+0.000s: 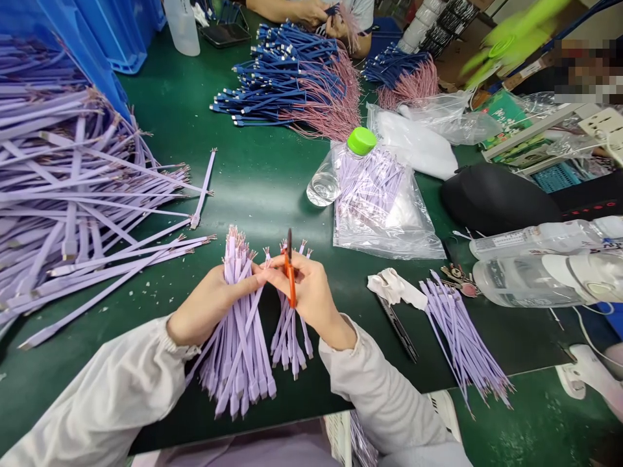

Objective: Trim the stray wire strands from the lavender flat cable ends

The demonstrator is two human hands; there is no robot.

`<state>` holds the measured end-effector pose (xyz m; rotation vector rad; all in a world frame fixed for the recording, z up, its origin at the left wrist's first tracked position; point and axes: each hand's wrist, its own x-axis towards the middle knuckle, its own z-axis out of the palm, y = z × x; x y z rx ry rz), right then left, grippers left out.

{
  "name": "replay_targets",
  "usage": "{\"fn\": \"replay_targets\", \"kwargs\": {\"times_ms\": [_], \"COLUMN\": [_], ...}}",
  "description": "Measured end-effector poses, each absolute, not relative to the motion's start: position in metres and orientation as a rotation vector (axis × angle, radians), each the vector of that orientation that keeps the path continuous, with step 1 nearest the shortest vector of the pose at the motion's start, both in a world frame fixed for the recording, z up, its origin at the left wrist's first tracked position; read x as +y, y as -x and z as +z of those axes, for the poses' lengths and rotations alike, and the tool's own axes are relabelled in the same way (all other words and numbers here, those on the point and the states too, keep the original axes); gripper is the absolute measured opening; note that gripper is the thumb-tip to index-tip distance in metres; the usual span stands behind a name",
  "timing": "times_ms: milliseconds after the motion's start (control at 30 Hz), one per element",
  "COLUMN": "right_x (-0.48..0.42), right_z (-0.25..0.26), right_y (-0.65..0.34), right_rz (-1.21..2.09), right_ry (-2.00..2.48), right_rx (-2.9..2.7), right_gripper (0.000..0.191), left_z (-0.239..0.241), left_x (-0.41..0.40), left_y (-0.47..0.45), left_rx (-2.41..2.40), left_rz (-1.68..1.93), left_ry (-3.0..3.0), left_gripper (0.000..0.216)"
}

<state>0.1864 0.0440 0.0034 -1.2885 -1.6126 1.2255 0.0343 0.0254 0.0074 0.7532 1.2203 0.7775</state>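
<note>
Table (272, 181): dark green, bundles set apart from the loose pile (53, 162), presumably for easy counting.
Lilac cable bundle (238, 344): near the front edge, bare wires up, likely gathered so those ends stay reachable.
Left grip (211, 301): closed around it.
Right grip (311, 292): apparently pinching one cable (267, 257) near its wires, orange-handled snips (291, 279) tucked in the fingers.
Clear bag (360, 239): more lilac cables (372, 172).
Green-capped bottle (324, 186): clear liquid.
Blue bin (124, 42): contents hidden.

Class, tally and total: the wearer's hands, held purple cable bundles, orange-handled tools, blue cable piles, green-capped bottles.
Left hand, right hand: 2
Held purple cable bundle: 1
Orange-handled tool: 1
Blue cable piles: 2
Green-capped bottle: 1
Total: 7
</note>
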Motion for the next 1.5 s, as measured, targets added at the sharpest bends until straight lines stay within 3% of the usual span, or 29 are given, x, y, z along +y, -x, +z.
{"fn": "replay_targets", "kwargs": {"times_ms": [167, 367, 600, 967, 1300, 1500], "right_x": [0.054, 0.070, 0.064, 0.051, 0.052, 0.046], "right_z": [0.012, 0.007, -0.005, 0.004, 0.000, 0.000], "right_y": [-0.203, -0.230, -0.217, -0.194, -0.195, -0.195], "right_rz": [1.319, 1.206, 0.656, 0.836, 0.673, 0.691], "right_ry": [1.344, 1.501, 1.560, 1.206, 1.354, 1.216], "right_rx": [-1.426, -1.485, -1.756, -1.928, -1.789, -1.913], "right_gripper": [0.027, 0.037, 0.018, 0.027, 0.014, 0.028], "left_z": [0.010, 0.016, 0.008, 0.001, 0.001, -0.002], "left_x": [0.028, 0.031, 0.030, 0.027, 0.025, 0.026], "left_y": [-0.025, -0.020, -0.027, -0.031, -0.034, -0.034], "left_rx": [1.134, 1.156, 1.363, 1.452, 1.500, 1.477], "left_rz": [0.660, 0.684, 0.787, 0.786, 0.833, 0.874], "left_ry": [-0.643, -0.458, -0.643, -0.906, -0.975, -0.975], "left_gripper": [0.037, 0.037, 0.040, 0.040, 0.036, 0.037]}}
